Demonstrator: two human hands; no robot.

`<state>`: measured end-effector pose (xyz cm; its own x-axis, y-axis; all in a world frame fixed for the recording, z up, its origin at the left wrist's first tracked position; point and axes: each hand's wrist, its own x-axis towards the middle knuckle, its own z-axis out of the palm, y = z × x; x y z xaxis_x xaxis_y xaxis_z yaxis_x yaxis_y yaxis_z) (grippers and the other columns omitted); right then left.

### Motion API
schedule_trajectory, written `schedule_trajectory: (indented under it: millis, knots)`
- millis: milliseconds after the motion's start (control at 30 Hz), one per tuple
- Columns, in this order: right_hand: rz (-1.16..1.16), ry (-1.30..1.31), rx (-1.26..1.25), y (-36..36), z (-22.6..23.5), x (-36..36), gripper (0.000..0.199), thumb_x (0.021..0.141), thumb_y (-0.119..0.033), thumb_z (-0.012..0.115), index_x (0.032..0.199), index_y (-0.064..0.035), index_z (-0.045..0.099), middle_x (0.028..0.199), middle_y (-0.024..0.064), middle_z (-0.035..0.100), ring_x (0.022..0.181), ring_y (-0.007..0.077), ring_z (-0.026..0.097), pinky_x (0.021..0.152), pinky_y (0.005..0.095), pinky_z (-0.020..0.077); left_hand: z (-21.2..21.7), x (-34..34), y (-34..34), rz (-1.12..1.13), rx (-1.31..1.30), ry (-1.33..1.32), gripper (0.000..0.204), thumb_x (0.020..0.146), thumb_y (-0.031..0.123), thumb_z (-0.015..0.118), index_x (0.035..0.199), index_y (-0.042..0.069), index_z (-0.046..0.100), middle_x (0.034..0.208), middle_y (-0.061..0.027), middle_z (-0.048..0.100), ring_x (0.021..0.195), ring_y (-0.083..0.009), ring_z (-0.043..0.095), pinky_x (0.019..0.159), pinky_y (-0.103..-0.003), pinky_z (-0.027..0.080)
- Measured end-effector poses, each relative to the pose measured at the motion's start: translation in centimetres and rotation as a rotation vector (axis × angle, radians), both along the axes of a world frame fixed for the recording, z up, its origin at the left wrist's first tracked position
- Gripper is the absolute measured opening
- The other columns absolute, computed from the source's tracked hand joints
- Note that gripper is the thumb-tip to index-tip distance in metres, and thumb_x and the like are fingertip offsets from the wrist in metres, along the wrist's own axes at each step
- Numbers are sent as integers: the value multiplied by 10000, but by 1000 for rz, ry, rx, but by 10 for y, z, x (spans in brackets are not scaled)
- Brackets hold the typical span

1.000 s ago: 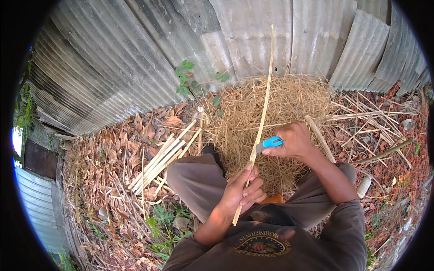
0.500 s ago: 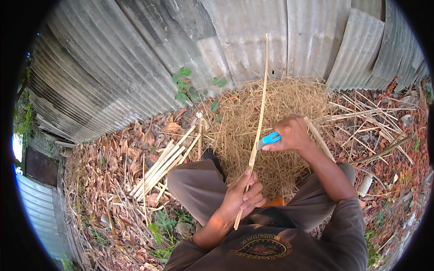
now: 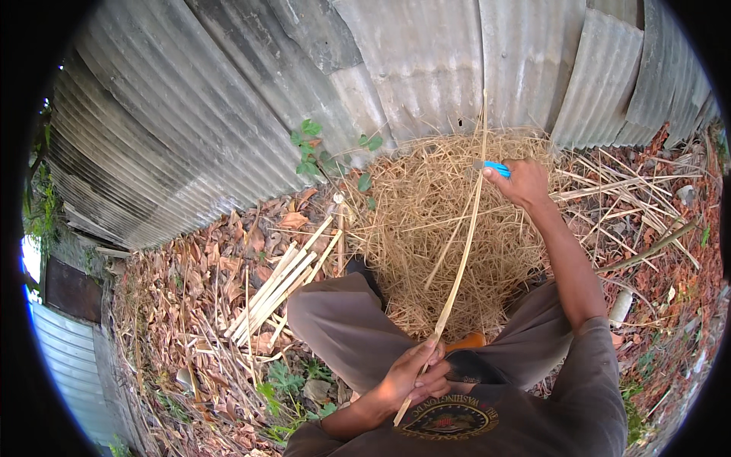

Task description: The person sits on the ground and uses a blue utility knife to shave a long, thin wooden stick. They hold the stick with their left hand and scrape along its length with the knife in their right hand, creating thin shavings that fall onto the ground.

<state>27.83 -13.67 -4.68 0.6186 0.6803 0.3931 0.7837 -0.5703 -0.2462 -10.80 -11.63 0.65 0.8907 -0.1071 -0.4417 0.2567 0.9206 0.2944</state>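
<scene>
A long, pale bamboo strip (image 3: 461, 278) runs from my lap up toward the metal fence, bending slightly. My left hand (image 3: 417, 372) is closed around its lower part, with a short end sticking out below the fist. Far up the strip, my right hand (image 3: 526, 183) grips a blue utility knife (image 3: 498, 168). Its blade lies against the strip near the upper end. A thin shaving (image 3: 448, 251) hangs beside the strip on its left, over the straw-coloured heap of shavings (image 3: 396, 221) between my legs.
Split bamboo sticks (image 3: 278, 286) lie bundled by my left knee on dry leaves (image 3: 205, 305). More thin strips (image 3: 632, 198) are scattered at the right, near a stick (image 3: 655, 245) and a pale cylinder (image 3: 620, 308). A corrugated metal fence (image 3: 426, 68) stands ahead, with a green plant (image 3: 308, 152) before it.
My right hand with the knife has slid away from me along the strip toward its far end. My left hand has drawn slightly closer to my body, and a thin shaving now shows beside the strip.
</scene>
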Motion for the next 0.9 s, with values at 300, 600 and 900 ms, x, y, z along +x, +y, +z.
schedule_trajectory:
  millis: [300,600,900]
  knots:
    - [-56,-2,0,-19,-5,35,802,794,-792,399,627,-49,652,493,124,543,504,299,579,497,444,442,1,-54,15,-93,26,113,347,1035,392,305,829,127,394,511,62,307,368,-47,224,482,-209,264]
    - [-171,-25,-14,-45,1,71,754,790,-769,434,734,-66,701,559,138,593,579,325,620,563,453,478,3,-107,17,-124,90,183,342,1026,385,342,815,123,403,502,66,313,376,-48,250,496,-216,283]
    - [-735,430,47,-115,-23,136,910,807,-802,327,832,25,705,898,296,654,936,358,654,818,492,473,25,-157,16,-293,352,219,354,1032,376,333,819,104,412,529,46,306,475,-57,311,467,-203,267]
